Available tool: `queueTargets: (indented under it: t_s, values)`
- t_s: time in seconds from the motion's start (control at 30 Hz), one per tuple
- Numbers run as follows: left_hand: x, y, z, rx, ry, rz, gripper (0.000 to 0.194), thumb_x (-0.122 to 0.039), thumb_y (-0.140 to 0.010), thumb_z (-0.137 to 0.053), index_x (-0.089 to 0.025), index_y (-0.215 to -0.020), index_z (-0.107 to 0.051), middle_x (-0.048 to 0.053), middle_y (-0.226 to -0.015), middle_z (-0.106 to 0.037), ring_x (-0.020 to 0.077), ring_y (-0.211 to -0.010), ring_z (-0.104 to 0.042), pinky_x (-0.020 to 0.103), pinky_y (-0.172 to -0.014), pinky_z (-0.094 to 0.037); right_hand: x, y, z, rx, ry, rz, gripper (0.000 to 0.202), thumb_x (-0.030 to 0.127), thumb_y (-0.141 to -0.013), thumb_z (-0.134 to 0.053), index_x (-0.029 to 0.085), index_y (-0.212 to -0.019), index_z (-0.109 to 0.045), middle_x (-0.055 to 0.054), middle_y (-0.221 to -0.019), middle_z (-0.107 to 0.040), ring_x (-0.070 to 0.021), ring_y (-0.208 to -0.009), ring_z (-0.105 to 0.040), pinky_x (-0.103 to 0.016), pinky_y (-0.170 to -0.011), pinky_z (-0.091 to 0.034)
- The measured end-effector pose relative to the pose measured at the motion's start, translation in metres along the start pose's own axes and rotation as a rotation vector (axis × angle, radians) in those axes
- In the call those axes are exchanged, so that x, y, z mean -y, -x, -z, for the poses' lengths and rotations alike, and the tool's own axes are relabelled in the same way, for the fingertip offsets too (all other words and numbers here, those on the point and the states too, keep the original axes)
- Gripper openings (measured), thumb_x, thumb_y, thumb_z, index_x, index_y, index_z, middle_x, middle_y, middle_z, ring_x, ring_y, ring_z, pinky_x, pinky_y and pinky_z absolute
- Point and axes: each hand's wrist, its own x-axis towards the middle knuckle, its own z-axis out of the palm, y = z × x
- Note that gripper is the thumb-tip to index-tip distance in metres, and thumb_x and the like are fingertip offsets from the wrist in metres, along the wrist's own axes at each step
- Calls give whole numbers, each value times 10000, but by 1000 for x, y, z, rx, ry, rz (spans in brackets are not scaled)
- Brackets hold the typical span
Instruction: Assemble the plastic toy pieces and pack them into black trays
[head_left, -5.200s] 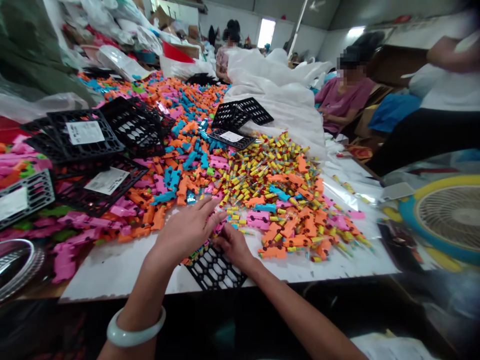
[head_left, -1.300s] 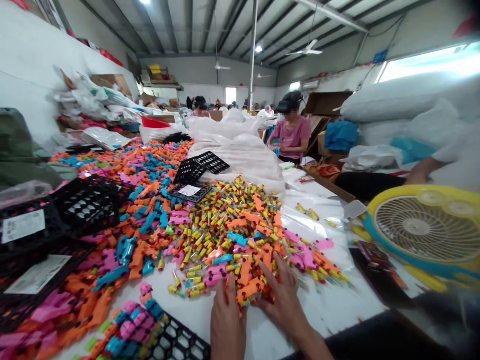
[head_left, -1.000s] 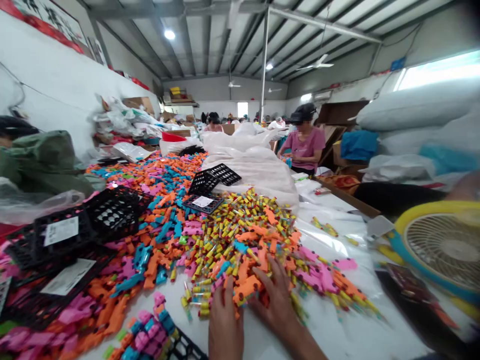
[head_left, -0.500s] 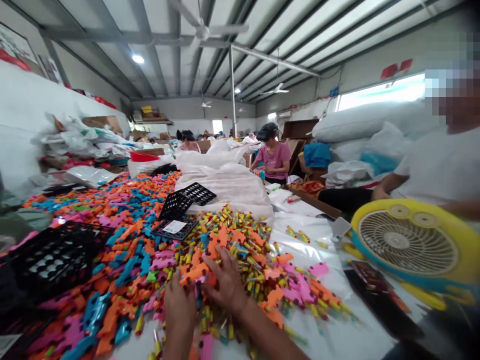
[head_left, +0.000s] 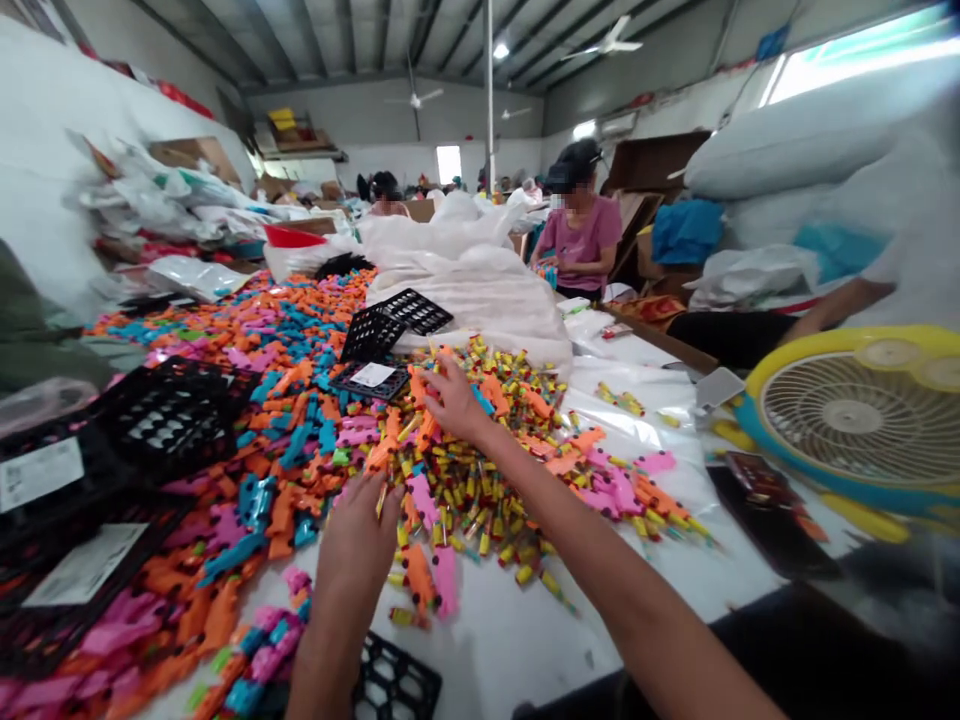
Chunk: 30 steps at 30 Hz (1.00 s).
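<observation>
My left hand [head_left: 360,520] is low over the heap, its fingers curled at the near end of an orange car-shaped plastic toy [head_left: 383,447]. What lies between the thumb and fingers is mostly hidden. Farther forward, my right hand [head_left: 455,398] reaches into the heap with its fingers apart, touching orange toys [head_left: 424,428]. Around and below it are many small tubes with yellow ends [head_left: 480,490]. Nearer me, a pink toy [head_left: 446,582] lies beside another orange toy [head_left: 418,578] on the white table.
Black perforated trays [head_left: 169,420] stand at left, others [head_left: 375,330] behind the heap. A holed black piece [head_left: 394,680] lies at the near edge. At right are a yellow-and-blue fan [head_left: 855,415] and a dark phone-like slab [head_left: 772,530]. A person in pink [head_left: 589,235] sits beyond.
The view has tilted down. My right hand has moved forward, away from my left hand, toward the black tray behind the heap. The left hand stays near the front of the heap.
</observation>
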Motion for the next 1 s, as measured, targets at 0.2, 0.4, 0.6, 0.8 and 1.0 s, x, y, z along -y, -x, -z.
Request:
queueTargets:
  t_s: [0.2,0.4,0.6,0.8,1.0]
  values:
    - [66,63,36,133,-154,-351,466,-516,-860,-477,-335,-1281,-562,29,-1287,-642,256,-1183,-591,428,-956,-510,-10,-1,-1,17,55,166,397,109,-847,-499,137,-1234,-584,-146,-1471,-332,-242,-1383,-321,-430,-1139,-310]
    - [84,63,60,162,-313,-307,475,-467,-868,-513,-342,-1326,-513,35,-1493,-429,316,-1389,-360,538,-1072,-371,-20,-5,15,68,229,103,360,99,-863,-501,99,-1211,-594,-183,-1462,-361,-313,-1353,-346,-514,-1116,-300]
    - [90,69,53,196,-305,-309,611,-558,-861,-503,-265,-1392,-430,68,-1519,-383,305,-1412,-317,520,-1100,-340,-22,18,44,105,364,54,380,131,-873,-522,151,-1250,-564,-154,-1439,-426,-355,-1285,-399,-606,-1032,-321]
    - [95,77,38,128,-251,-288,494,-496,-929,-385,-254,-1344,-498,55,-1488,-436,240,-1350,-430,444,-1095,-374,3,71,48,-5,390,90,397,155,-890,-492,179,-1281,-557,-136,-1407,-464,-301,-1302,-379,-510,-1060,-321]
    - [93,77,38,109,-223,-261,390,-399,-937,-403,-290,-1273,-568,10,-1431,-515,226,-1275,-511,416,-1046,-433,57,77,1,121,320,221,285,168,-952,-423,196,-1139,-636,-98,-1135,-623,-232,-1069,-501,-398,-965,-413]
